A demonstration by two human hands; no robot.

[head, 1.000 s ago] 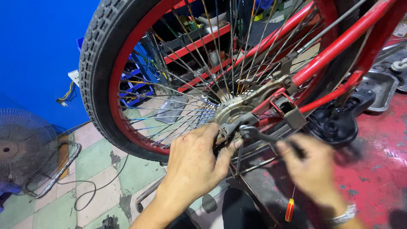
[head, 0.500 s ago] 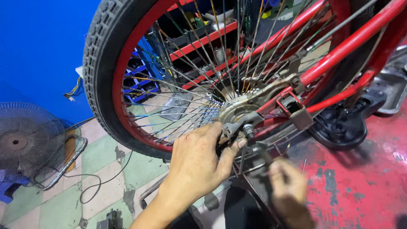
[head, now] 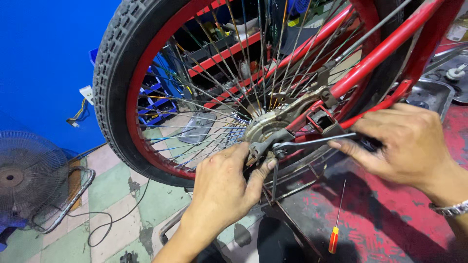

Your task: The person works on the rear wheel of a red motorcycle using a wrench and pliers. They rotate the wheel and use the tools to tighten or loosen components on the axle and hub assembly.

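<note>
A red bicycle wheel [head: 146,97] with a black tyre and thin spokes fills the upper view, held in a red frame [head: 385,48]. Behind it stand a blue wall [head: 44,58] and, low at the left, a floor fan [head: 29,180]. The right hand [head: 404,141] has its fingers clamped on the handle of a wrench [head: 312,142], whose head sits at the hub [head: 265,131]. The left hand [head: 224,187] grips just below the hub, fingers curled together against it. A red-handled screwdriver [head: 335,229] lies on the red floor [head: 390,224].
</note>
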